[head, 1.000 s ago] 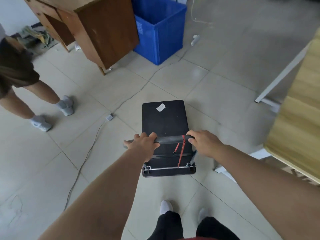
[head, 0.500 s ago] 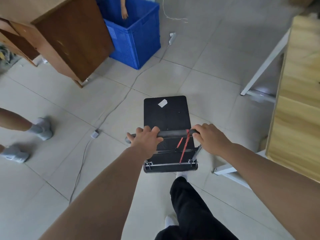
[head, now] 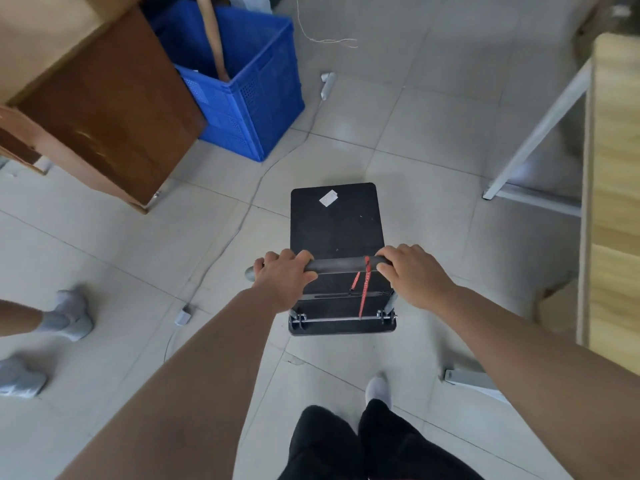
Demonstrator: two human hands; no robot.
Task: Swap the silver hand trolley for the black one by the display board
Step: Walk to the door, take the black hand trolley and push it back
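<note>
— Head view, nearest first: what is seen at the bottom?

— Black trouser legs (head: 349, 445) and a white-socked foot (head: 378, 389) are seen on the tiled floor (head: 433, 140). Two bare forearms are stretched forward from there.

— And what is gripped?

— The handle bar (head: 341, 265) of the black trolley (head: 336, 223) is clasped at both ends. The left hand (head: 282, 277) is wrapped around its left end, the right hand (head: 410, 275) around its right end. A red cord (head: 364, 289) is tied on the bar just beside the right hand and hangs down.

— Where is the trolley placed?

— It is stood on the floor straight ahead, its flat deck pointed away, a white sticker (head: 328, 197) seen near the far edge.

— What is noted around it?

— Another person's grey shoes (head: 71, 320) are seen at the left. A thin cable (head: 239, 226) is trailed across the tiles. A pale wooden table (head: 613, 202) is cut off at the right. Farther off, a brown cabinet (head: 107, 109) and a blue crate (head: 256, 95) are set side by side.
</note>
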